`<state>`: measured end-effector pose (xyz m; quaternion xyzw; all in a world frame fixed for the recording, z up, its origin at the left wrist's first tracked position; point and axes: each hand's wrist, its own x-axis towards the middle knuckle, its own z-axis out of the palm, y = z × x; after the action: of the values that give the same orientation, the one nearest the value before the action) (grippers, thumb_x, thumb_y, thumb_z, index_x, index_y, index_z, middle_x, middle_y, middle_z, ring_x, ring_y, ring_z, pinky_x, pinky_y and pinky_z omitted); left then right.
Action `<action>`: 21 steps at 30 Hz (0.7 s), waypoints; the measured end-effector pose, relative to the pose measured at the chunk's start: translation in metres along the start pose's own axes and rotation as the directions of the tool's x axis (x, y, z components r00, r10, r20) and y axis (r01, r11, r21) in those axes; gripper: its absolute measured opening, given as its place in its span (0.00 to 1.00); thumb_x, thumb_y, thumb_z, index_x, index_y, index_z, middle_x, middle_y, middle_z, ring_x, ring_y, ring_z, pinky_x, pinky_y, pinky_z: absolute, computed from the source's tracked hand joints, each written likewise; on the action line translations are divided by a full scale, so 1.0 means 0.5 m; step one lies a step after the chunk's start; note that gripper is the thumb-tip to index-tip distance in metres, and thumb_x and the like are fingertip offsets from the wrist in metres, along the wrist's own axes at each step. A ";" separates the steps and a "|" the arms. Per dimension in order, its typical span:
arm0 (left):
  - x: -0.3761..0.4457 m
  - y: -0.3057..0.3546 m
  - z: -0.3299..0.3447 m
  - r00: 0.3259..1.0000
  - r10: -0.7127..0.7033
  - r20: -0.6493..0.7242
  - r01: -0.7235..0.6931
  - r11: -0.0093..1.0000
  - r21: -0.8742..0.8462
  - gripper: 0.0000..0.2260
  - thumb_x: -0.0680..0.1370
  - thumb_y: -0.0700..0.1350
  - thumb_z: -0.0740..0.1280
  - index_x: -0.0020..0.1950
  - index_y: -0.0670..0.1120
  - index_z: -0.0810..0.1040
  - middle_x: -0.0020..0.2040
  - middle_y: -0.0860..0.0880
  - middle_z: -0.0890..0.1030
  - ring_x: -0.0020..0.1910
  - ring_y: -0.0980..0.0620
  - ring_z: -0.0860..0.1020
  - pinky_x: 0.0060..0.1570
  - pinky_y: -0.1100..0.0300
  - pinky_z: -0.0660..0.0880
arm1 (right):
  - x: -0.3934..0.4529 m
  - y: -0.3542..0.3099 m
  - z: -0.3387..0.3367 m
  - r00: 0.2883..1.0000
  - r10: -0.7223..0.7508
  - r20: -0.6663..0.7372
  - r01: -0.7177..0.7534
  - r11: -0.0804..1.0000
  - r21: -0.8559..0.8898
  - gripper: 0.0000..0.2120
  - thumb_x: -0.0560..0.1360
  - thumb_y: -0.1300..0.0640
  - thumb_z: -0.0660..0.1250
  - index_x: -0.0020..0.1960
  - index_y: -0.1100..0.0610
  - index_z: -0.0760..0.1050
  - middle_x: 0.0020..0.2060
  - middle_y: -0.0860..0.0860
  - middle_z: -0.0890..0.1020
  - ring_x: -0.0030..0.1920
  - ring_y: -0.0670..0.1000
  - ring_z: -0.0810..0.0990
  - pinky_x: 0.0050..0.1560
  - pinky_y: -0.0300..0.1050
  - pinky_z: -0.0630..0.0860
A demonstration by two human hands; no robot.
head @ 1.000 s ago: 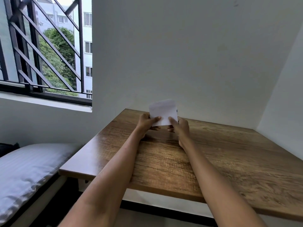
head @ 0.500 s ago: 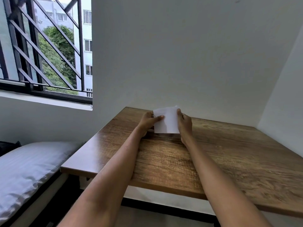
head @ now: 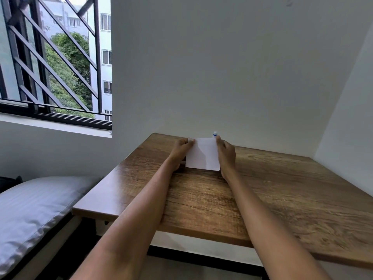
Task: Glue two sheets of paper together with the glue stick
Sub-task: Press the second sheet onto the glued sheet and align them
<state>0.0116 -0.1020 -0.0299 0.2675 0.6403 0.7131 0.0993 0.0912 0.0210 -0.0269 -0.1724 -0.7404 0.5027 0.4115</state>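
Note:
A small white sheet of paper (head: 202, 154) lies nearly flat near the far edge of the wooden table (head: 272, 195). My left hand (head: 180, 151) pinches its upper left corner. My right hand (head: 226, 153) holds its right edge, fingertips at the upper right corner. Behind the paper, by the wall, the white and blue top of a glue stick (head: 215, 134) shows above my right fingers; its body is hidden. I cannot tell whether a second sheet lies under the first.
The table sits in a corner between a back wall (head: 232, 67) and a right wall (head: 351, 138). A bed with a grey pillow (head: 34, 209) lies low on the left. A barred window (head: 54, 61) is at the upper left.
The paper has gone from upright in both hands down to the tabletop. My hands have slid to its upper corners. The glue stick's top has come into view.

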 end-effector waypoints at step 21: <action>-0.036 0.018 0.014 0.912 -0.002 -0.410 -0.046 0.993 -0.107 0.15 0.77 0.47 0.66 0.54 0.36 0.81 0.47 0.42 0.82 0.45 0.49 0.77 0.48 0.56 0.74 | -0.054 -0.014 -0.029 1.000 0.024 0.015 -0.025 0.999 0.031 0.13 0.78 0.53 0.63 0.36 0.56 0.73 0.27 0.51 0.70 0.28 0.48 0.65 0.30 0.41 0.61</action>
<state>0.0322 -0.1063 -0.0255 0.1134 0.6018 0.7900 -0.0300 0.1200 0.0087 -0.0299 -0.1715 -0.7333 0.5205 0.4025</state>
